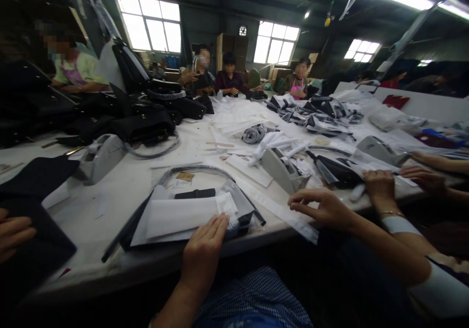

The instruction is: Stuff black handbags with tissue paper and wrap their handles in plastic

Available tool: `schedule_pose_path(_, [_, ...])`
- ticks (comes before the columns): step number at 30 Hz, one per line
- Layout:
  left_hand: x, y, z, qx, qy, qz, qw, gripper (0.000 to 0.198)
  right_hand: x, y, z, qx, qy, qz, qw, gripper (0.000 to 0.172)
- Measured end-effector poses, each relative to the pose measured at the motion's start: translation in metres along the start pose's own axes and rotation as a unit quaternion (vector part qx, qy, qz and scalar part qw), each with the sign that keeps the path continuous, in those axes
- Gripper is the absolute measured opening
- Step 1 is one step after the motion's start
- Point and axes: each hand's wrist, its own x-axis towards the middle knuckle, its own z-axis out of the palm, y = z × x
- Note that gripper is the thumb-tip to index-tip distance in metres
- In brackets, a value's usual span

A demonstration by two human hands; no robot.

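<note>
A flat black bag lies before me at the table edge, with a plastic-wrapped handle arching above it. White sheets cover most of its face. My left hand rests on their lower right part with its fingers stretched out flat. To the right, my right hand hovers over the table edge, fingers loosely bent and apart, with nothing visible in them. Beneath and left of it runs a translucent strip. A grey tape dispenser stands just beyond that hand.
Co-worker hands work at right beside another black bag. At far left, another person's hand touches black material. A second tape dispenser stands left. Black bags and wrapped pieces lie heaped farther back.
</note>
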Motion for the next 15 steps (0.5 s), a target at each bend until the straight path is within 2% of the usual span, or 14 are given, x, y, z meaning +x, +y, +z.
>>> schedule_pose_path(4, [0.002,0.002,-0.001,-0.021,0.000,-0.006,1.000,0.046,0.047,-0.059,0.016,-0.006,-0.154,-0.162,0.975,0.028])
schedule_pose_path(8, [0.001,0.003,0.003,-0.038,0.025,-0.016,0.999,0.042,0.111,-0.087,0.047,-0.090,-0.226,-0.282,0.928,0.023])
schedule_pose_path(12, [0.000,0.004,0.005,-0.048,0.033,-0.026,0.998,0.037,0.164,-0.101,0.076,-0.249,-0.285,-0.292,0.879,0.011])
schedule_pose_path(15, [0.001,0.005,0.004,-0.057,0.036,-0.032,0.997,0.035,0.185,-0.111,0.089,-0.332,-0.325,-0.290,0.837,0.006])
